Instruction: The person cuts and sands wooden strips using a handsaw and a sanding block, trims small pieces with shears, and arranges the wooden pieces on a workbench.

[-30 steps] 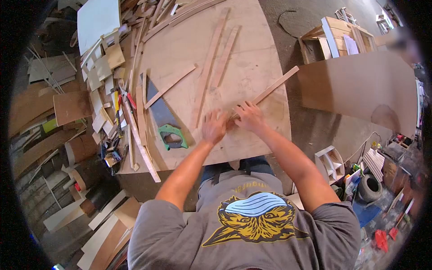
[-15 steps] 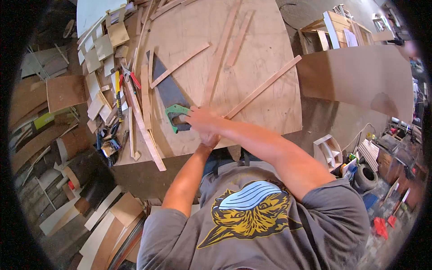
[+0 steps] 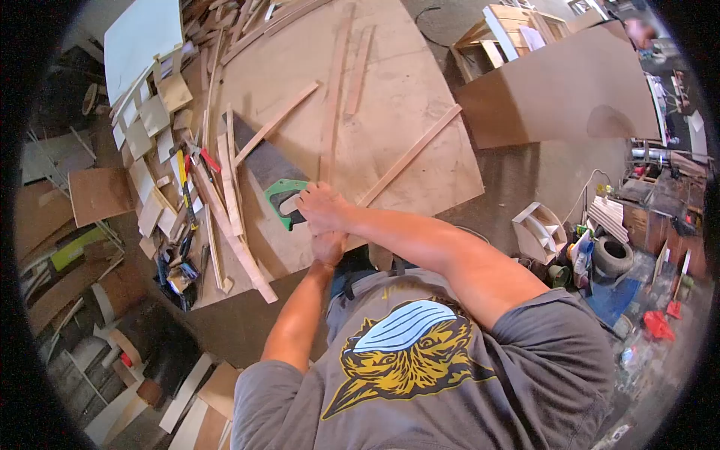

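My right hand (image 3: 322, 208) reaches across to the left with its fingers curled, close beside the green handle of a handsaw (image 3: 285, 201). Whether it touches the handle, or what it holds, I cannot make out. Just below, my left hand (image 3: 328, 246) meets the right one, its fingers mostly hidden. The saw's dark blade (image 3: 259, 154) points away to the upper left, partly under a short wooden strip (image 3: 277, 124). A long wooden strip (image 3: 336, 97) runs toward my right hand from the far side. Another strip (image 3: 411, 154) slants away to the right of the hands.
The plywood tabletop (image 3: 420, 82) carries stacked wood offcuts (image 3: 154, 116) along its left side, with red-handled pliers (image 3: 202, 156) and a yellow tool (image 3: 184, 184) among them. A brown panel (image 3: 555, 90) stands beyond the right edge. A tyre (image 3: 613, 256) and clutter lie at right.
The view has shifted, so the table appears turned and farther left. My hands stay together beside the saw handle, and the saw and strips keep their arrangement.
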Demonstrator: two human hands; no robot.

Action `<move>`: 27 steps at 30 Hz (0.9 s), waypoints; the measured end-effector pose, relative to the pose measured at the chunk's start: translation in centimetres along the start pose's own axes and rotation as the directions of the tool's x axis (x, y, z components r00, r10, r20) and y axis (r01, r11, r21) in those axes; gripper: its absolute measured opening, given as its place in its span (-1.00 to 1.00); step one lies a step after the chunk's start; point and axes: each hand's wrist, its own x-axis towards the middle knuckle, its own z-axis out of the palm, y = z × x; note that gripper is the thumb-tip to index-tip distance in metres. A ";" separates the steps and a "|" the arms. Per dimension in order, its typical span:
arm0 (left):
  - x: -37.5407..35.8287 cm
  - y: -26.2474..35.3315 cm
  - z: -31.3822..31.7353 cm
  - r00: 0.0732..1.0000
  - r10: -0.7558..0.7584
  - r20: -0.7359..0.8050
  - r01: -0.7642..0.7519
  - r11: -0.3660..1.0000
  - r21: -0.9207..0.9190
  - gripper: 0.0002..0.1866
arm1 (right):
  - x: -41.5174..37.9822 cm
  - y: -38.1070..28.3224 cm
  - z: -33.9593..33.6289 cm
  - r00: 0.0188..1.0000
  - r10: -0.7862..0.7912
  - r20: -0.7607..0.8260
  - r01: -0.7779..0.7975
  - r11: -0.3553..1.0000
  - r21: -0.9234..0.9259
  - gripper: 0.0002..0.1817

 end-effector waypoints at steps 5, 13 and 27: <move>1.3 2.5 -0.8 0.999 0.047 -0.006 -0.043 0.950 0.309 -0.68 | -4.2 2.9 -8.7 0.989 -0.119 -0.084 0.125 0.990 0.062 -0.66; 12.3 11.6 5.4 0.923 0.277 -0.267 -0.097 0.839 0.535 -0.51 | -11.9 9.2 -13.7 0.952 0.066 -0.298 0.075 0.895 0.439 -0.52; 20.5 16.9 10.6 0.993 -0.011 -0.120 0.063 0.898 0.435 -0.56 | -38.0 24.8 -23.2 0.782 0.505 -0.365 0.131 0.439 0.889 -0.80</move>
